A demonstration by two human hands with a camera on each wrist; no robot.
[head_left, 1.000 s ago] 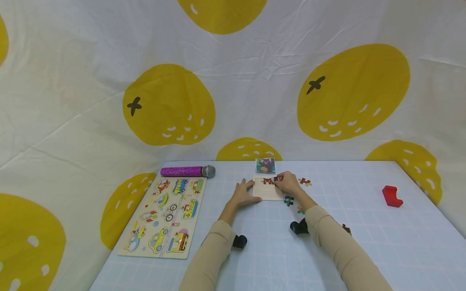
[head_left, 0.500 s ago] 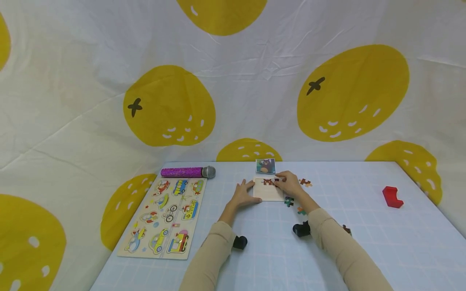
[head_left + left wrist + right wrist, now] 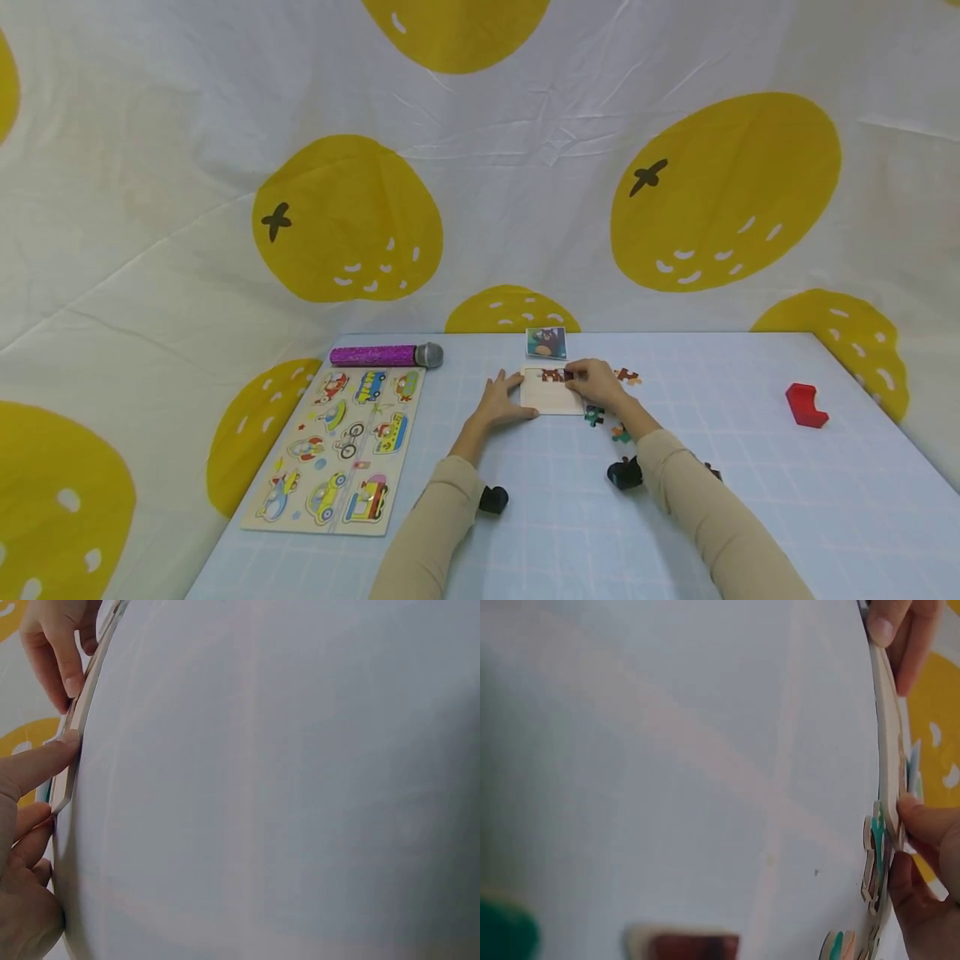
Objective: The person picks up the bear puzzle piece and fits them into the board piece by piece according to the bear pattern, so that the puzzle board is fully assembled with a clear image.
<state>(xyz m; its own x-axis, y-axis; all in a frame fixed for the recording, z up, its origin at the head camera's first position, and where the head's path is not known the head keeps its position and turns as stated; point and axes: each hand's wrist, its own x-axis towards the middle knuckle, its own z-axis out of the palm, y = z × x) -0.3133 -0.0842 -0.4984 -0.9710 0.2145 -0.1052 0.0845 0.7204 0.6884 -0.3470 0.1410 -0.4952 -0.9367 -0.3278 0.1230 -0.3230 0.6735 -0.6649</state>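
A small wooden puzzle board (image 3: pixel 551 403) lies at the middle back of the table. Brown puzzle pieces (image 3: pixel 552 376) sit along its upper part. My left hand (image 3: pixel 497 403) rests at the board's left side, fingers spread along that edge and thumb on the near edge. At the board's upper right, my right hand (image 3: pixel 596 383) pinches a dark puzzle piece (image 3: pixel 567 374), mostly hidden by the fingers. Several loose puzzle pieces lie right of the board: an orange-brown piece (image 3: pixel 627 377), a green piece (image 3: pixel 594 416) and a green-orange piece (image 3: pixel 621 433). Behind the board is a bear picture card (image 3: pixel 546 342).
A vehicle peg puzzle (image 3: pixel 341 450) lies on the left, with a purple microphone (image 3: pixel 382 356) behind it. A red block (image 3: pixel 806 406) stands far right. Another piece (image 3: pixel 712 472) shows partly behind my right sleeve. A fruit-print curtain (image 3: pixel 510 208) hangs behind the table.
My right hand has shifted slightly, its fingers working at the board's upper right corner. The left hand and the board have stayed in place.
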